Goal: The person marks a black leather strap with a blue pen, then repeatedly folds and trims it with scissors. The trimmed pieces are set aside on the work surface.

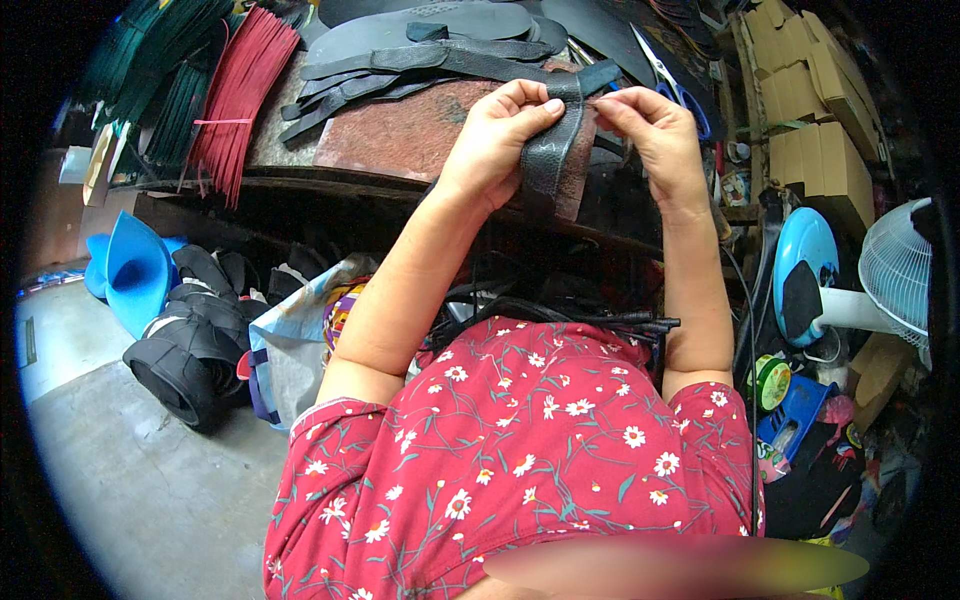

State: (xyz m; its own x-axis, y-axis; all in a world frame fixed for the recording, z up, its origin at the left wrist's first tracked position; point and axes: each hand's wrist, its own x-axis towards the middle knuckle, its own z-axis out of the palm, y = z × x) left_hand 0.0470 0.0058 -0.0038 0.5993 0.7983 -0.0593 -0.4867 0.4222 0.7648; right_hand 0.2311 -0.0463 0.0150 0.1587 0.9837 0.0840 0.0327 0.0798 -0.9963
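Note:
A black leather strap (pixel 553 150) hangs between my hands in front of the workbench. My left hand (pixel 495 135) is closed on its left side, the thumb lying over the leather. Across the strap's top sits a dark end piece (pixel 598 77). My right hand (pixel 660 130) is pinched at the strap's right edge; anything between those fingertips is too small to make out. Behind my left hand, several more black straps (pixel 375 88) lie in an overlapping pile on the bench. Scissors with blue handles (pixel 690 108) lie beyond my right hand.
A reddish slab (pixel 390 140) lies on the bench. Bundles of red strips (pixel 238 100) and dark green strips (pixel 130 60) are at the far left. Cardboard boxes (pixel 825 160) and a fan (pixel 900 270) stand at the right. Black rolled material (pixel 190 350) lies on the left floor.

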